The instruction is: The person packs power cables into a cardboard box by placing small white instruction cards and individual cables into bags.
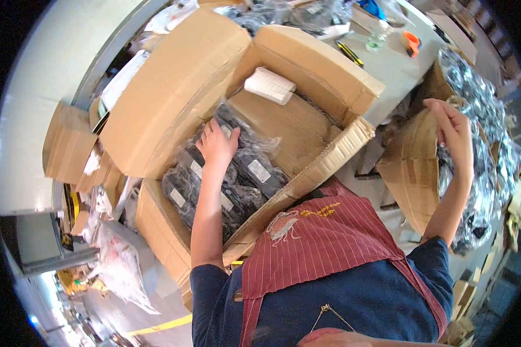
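My left hand [217, 144] lies on black items in clear plastic bags [237, 194], its fingers spread. These bagged items carry white labels and fill the near left part of an open cardboard box [312, 168]. On the bare cardboard in the far part of that box sits a small white bundle [270, 85]. Out to the right, my right hand [454, 130] has its fingers curled at the rim of a second cardboard box [408, 165]. Shiny clear plastic bags [480, 133] with dark contents heap up in this second box.
Across the far table [396, 75] are a clear bottle [378, 36], an orange tape roll [411, 43], a yellow-and-black cutter [349, 53] and more plastic bags [295, 14]. Smaller cardboard boxes [69, 141] stand at the left, above a pile of plastic wrap [118, 260].
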Tool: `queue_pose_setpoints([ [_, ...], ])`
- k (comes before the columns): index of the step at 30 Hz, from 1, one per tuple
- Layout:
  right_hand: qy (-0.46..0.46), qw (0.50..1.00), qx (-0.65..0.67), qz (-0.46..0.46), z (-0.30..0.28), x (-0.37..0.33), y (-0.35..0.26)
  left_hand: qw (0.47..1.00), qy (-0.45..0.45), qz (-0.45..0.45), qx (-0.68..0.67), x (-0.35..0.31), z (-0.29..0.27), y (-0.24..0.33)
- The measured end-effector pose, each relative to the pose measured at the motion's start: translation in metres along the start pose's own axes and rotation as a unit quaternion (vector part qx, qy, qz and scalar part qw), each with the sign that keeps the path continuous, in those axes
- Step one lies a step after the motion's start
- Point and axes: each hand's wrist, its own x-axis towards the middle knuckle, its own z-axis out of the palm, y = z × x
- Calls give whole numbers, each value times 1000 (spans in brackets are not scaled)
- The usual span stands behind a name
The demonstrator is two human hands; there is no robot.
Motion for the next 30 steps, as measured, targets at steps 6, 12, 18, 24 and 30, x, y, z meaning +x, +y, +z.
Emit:
queue_pose_setpoints([
  [6,-203,973,68,-85,83,44,-49,995,-64,-75,-23,43,0,2],
  [12,-355,918,119,-129,174,56,-63,996,-59,-45,53,73,5,27],
  [18,-360,904,224,-51,202,60,-47,963,60,57,-257,60,-38,23],
  [24,-264,904,335,40,195,67,-18,818,99,-15,-567,-3,-123,-4],
  [30,-226,906,358,24,202,70,-22,920,-81,-225,-310,-62,-148,-78],
])
